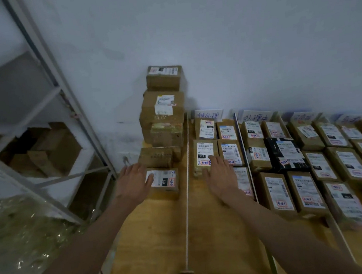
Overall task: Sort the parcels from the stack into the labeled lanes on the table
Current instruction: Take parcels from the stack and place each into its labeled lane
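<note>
A stack of brown cardboard parcels (163, 114) rises against the wall at the far left of the wooden table (161, 239). In front of it lies a single labelled parcel (166, 183). My left hand (132, 181) reaches out flat beside that parcel's left edge, fingers straight, thumb touching its label. My right hand (218, 175) is stretched flat over a labelled parcel (204, 154) in the first lane, fingertips on its near end. Neither hand grips anything.
Thin white dividers (186, 194) split the table into lanes, each with a handwritten sign (209, 115) at the wall. The lanes to the right hold several labelled parcels, one black (285, 152). A metal shelf rack (46, 119) with boxes stands on the left.
</note>
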Demonstrator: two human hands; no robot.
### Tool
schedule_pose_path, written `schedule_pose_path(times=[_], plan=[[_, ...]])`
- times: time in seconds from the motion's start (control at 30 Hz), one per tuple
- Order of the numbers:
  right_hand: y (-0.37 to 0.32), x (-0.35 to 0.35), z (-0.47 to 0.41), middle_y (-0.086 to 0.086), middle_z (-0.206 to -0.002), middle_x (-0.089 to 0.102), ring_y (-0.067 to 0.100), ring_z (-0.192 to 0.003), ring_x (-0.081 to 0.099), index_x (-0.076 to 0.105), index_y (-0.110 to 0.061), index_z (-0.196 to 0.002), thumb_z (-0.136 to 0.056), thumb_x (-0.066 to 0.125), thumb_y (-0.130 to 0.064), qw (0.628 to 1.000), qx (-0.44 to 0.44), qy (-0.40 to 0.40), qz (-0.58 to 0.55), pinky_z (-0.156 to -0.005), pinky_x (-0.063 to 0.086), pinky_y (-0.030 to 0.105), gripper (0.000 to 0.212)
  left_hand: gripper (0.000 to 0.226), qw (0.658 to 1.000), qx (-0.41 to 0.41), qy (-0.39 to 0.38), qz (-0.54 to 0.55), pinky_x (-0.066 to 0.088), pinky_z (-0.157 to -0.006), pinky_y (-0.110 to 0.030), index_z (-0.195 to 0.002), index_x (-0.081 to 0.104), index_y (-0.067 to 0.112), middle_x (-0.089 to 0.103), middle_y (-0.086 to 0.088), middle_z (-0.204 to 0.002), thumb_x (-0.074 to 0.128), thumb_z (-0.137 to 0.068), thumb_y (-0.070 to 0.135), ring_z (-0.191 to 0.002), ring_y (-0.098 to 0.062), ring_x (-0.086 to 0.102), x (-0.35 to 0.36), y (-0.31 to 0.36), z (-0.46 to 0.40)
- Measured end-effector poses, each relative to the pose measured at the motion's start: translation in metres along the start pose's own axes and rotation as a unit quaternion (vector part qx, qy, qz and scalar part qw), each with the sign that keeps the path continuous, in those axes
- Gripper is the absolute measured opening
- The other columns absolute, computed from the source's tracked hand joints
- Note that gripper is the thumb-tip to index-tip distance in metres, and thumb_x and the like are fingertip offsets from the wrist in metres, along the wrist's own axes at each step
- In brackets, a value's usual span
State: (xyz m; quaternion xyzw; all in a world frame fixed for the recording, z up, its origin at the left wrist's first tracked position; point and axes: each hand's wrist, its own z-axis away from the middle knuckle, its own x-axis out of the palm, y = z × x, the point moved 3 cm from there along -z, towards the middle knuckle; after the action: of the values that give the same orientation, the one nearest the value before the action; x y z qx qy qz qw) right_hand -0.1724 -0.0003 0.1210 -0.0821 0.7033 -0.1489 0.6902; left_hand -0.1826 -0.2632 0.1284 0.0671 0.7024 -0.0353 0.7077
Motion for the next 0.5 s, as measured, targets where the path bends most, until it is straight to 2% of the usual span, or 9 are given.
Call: schedule_pose_path(times=[0.17,0.3,0.4,0.5], plan=[[-0.05,-0.009,-0.075,0.01,-0.128,0.055,0.027,-0.119,0.053,0.045,-0.014,-0.131,-0.101,0.043,-0.037,0.998,0.012,0.011,-0.053,-0.1,0.048,0.045,0.038,0.051,0.999,-0.006,0.019,0.036,0.024,-0.117,-0.04,-0.141,0.047,0.015,0.05,-0.006,-0.144,0.034,-0.102,0.044,-0.133,-0.023,0.045,-0.02,-0.044,-0.075],[-0.076,-0.023,-0.144,0.012,-0.131,0.053,0.027,-0.118,0.053,0.043,-0.009,-0.136,-0.103,0.042,-0.037,0.994,0.064,0.012,-0.09,-0.097,0.048,0.044,0.044,0.056,0.996,-0.01,0.023,0.091,0.033,-0.111,-0.04,-0.145,0.043,0.011,0.048,-0.012,-0.146,0.035,-0.102,0.045,-0.129,-0.03,0.048,-0.043,-0.067,-0.151],[-0.087,-0.03,-0.191,0.016,-0.131,0.053,0.03,-0.12,0.053,0.045,-0.003,-0.136,-0.103,0.043,-0.034,0.988,0.085,0.014,-0.132,-0.098,0.046,0.042,0.045,0.058,0.982,-0.041,0.017,0.184,0.037,-0.108,-0.042,-0.146,0.042,0.01,0.044,-0.013,-0.148,0.037,-0.101,0.048,-0.131,-0.032,0.046,-0.055,-0.072,-0.202],[-0.088,-0.027,-0.232,0.014,-0.122,0.059,0.027,-0.109,0.057,0.05,-0.005,-0.128,-0.102,0.044,-0.033,0.975,0.13,0.011,-0.179,-0.086,0.047,0.035,0.039,0.061,0.962,-0.072,-0.006,0.262,0.037,-0.108,-0.043,-0.148,0.039,0.011,0.042,-0.012,-0.15,0.04,-0.1,0.05,-0.134,-0.032,0.043,-0.054,-0.071,-0.246]])
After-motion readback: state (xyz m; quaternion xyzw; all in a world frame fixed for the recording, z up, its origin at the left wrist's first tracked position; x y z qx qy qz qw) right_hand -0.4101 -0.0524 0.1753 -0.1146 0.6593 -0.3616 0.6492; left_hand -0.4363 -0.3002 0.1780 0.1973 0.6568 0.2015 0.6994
